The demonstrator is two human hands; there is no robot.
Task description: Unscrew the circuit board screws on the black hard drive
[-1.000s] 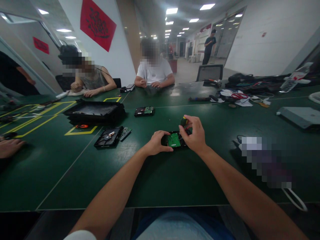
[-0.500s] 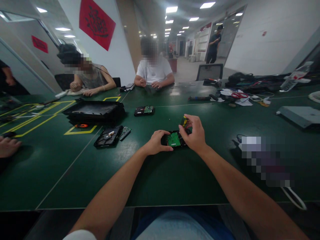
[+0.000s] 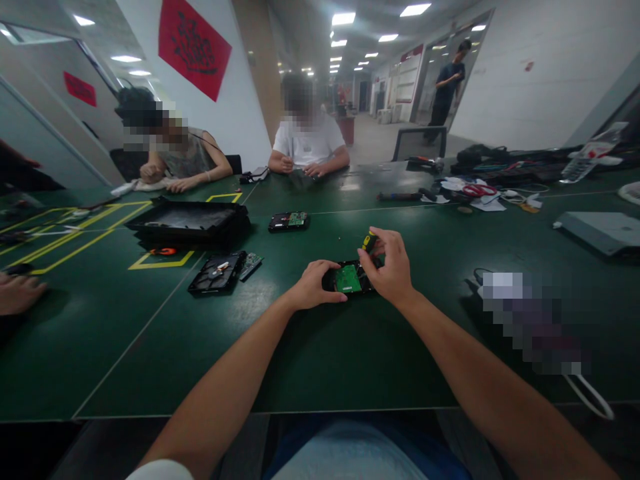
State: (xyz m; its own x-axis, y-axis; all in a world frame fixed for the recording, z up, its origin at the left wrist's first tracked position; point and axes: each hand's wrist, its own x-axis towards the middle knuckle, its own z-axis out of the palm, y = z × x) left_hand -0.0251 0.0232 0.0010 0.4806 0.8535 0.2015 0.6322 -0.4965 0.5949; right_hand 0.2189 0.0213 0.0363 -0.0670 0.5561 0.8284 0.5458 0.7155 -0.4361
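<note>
A hard drive [image 3: 349, 278] with a green circuit board facing up lies on the green table in front of me. My left hand [image 3: 319, 283] grips its left end, thumb on the near edge and fingers on the far edge. Above the right part of the drive, my right hand [image 3: 391, 261] is closed on the yellow and black handle of a screwdriver [image 3: 369, 241], held upright. The screwdriver's tip is hidden behind my fingers and thumb. To the left lie a black drive casing [image 3: 217, 273] and a loose circuit board [image 3: 251, 266]; farther back is another hard drive [image 3: 289, 221].
Black stacked trays [image 3: 190, 223] stand at the left, by yellow tape. Papers with red scissors [image 3: 479, 191], a plastic bottle [image 3: 593, 155] and a grey metal box [image 3: 600, 232] lie to the right. Two people sit across the table; a person's hand [image 3: 21, 292] rests at the left edge.
The screwdriver handle has turned slightly in my right hand, and its yellow marking shows more. My left hand stays on the drive. A person in the background has walked rightward.
</note>
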